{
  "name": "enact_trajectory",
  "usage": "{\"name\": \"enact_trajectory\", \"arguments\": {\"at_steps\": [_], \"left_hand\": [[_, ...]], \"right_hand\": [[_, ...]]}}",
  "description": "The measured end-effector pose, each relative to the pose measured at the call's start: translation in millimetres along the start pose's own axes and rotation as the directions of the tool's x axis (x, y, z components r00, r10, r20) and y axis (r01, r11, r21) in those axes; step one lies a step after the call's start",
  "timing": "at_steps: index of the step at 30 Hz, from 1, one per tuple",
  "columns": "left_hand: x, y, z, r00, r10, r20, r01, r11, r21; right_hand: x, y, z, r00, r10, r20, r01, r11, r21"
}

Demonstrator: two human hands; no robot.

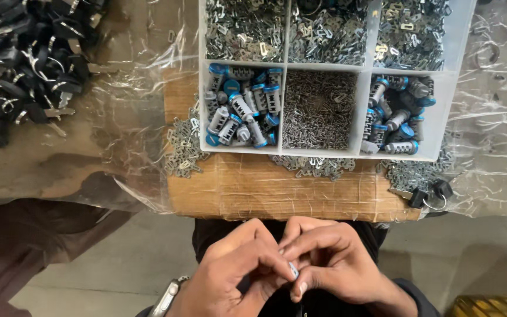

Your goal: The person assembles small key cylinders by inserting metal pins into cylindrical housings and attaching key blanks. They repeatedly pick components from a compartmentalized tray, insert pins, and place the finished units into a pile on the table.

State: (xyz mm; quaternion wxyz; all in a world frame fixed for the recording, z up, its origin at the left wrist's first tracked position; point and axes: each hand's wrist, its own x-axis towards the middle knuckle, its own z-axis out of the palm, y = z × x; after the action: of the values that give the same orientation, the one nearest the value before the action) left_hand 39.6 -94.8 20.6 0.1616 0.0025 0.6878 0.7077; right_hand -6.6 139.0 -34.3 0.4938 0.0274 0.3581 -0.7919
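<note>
Low in the head view, below the table's front edge, my left hand (230, 273) and my right hand (333, 261) are pressed together with fingers curled. Between their fingertips they pinch a small lock cylinder (293, 271) with a blue tip, mostly hidden by the fingers. A metal watch (168, 296) sits on my left wrist. Ahead on the wooden board (265, 188) stands a white divided tray (324, 151). Its near left compartment holds several grey cylinders with blue caps (242, 108), the middle one fine metal springs or pins (318, 108), the right one darker cylinders (395, 114).
The tray's far compartments hold small stamped metal plates (247, 29). More loose plates (184, 147) lie around the tray's front. A black-headed key with a ring (426, 194) rests at the board's right corner. A heap of black keys (24, 64) lies far left on clear plastic sheeting (494, 129).
</note>
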Motion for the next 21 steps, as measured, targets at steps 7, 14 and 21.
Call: {"name": "enact_trajectory", "arguments": {"at_steps": [7, 14, 21], "left_hand": [[19.5, 1.5, 12.0, 0.961, 0.277, 0.008, -0.265, 0.911, 0.317], [19.4, 8.3, 9.3, 0.895, 0.222, -0.387, -0.046, 0.909, 0.415], [29.1, -8.6, -9.3, 0.879, 0.338, -0.337, 0.249, 0.278, 0.928]], "right_hand": [[-19.9, -7.1, -7.3, 0.992, -0.122, -0.026, 0.119, 0.987, -0.105], [-29.5, 4.9, -15.5, 0.947, -0.305, -0.099, 0.306, 0.952, -0.002], [-25.0, 0.7, -17.0, 0.923, -0.362, -0.13, 0.356, 0.932, -0.068]]}}
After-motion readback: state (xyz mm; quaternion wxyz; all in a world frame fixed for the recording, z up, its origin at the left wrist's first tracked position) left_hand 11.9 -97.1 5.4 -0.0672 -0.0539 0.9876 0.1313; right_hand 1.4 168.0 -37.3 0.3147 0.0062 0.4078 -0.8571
